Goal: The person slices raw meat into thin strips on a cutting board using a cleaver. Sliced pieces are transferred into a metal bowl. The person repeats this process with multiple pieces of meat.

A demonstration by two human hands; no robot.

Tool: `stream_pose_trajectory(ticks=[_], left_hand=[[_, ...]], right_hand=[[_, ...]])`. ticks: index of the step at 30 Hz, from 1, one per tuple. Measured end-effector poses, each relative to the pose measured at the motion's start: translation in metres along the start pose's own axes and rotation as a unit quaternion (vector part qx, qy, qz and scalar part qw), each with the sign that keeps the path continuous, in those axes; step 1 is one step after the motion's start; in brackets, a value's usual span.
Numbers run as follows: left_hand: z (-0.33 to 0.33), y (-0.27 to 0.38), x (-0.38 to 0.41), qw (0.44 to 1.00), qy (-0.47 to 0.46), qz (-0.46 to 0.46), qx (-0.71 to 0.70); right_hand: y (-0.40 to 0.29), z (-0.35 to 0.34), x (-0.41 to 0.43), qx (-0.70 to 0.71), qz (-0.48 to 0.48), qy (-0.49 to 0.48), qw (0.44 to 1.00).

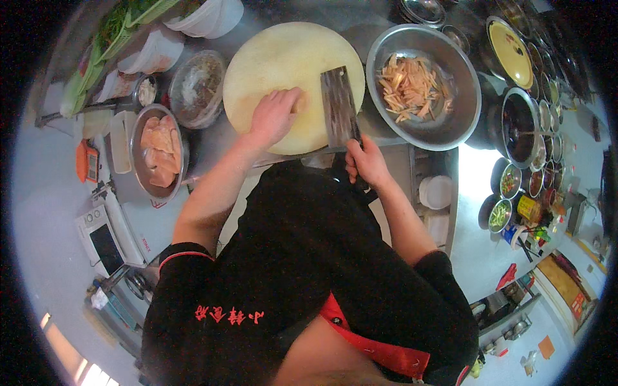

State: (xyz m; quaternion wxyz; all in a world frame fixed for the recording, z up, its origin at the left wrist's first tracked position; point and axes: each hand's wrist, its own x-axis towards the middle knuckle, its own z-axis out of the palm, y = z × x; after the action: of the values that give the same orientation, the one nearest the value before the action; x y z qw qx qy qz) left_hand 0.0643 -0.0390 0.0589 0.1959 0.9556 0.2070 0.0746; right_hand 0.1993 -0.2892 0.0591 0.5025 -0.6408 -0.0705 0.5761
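Observation:
A round, pale yellow chopping board (270, 53) lies before me. My left hand (276, 115) rests on it, fingers curled over a small pale piece of raw meat (300, 103), mostly hidden beneath them. My right hand (367, 163) grips the handle of a Chinese cleaver (339, 106). The broad dark blade is over the board's right side, apart from the meat, its face turned up to view. Right of the board, a large steel bowl (466, 120) contains pale pinkish cut strips (408, 87). At left, larger raw meat pieces (160, 144) fill a smaller steel bowl (135, 159).
A bowl under clear plastic film (199, 89) stands close left of the board. Stacked white containers (207, 19) and a green basket of leaves (116, 36) are behind it. Farther right are a yellow lid (511, 50), a dark-filled pot (519, 128) and several small bowls of chopped ingredients (510, 181).

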Motion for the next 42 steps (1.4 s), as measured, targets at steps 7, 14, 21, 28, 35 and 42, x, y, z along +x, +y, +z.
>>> stream_pose_trajectory(ticks=[7,14,21,28,35,42], left_hand=[[0.021,-0.012,-0.012,0.994,0.093,0.048,-0.024],[0.024,-0.008,-0.013,0.990,0.123,0.054,-0.035],[0.024,-0.007,-0.009,0.999,0.029,0.006,-0.029],[0.015,-0.008,0.010,0.994,0.058,0.062,-0.075],[0.062,-0.006,0.034,0.998,-0.040,0.051,0.020],[0.060,0.006,0.031,0.999,-0.020,0.044,0.010]], right_hand=[[0.002,-0.004,0.003,0.014,0.028,0.010,0.999],[-0.006,0.001,-0.002,-0.012,0.038,0.031,0.999],[-0.004,-0.001,-0.001,0.003,0.035,0.021,0.999],[0.013,-0.032,0.008,-0.033,0.011,0.008,0.999],[0.013,-0.024,0.005,-0.243,-0.032,0.096,0.965],[0.014,-0.023,-0.002,-0.254,-0.041,0.087,0.962]])
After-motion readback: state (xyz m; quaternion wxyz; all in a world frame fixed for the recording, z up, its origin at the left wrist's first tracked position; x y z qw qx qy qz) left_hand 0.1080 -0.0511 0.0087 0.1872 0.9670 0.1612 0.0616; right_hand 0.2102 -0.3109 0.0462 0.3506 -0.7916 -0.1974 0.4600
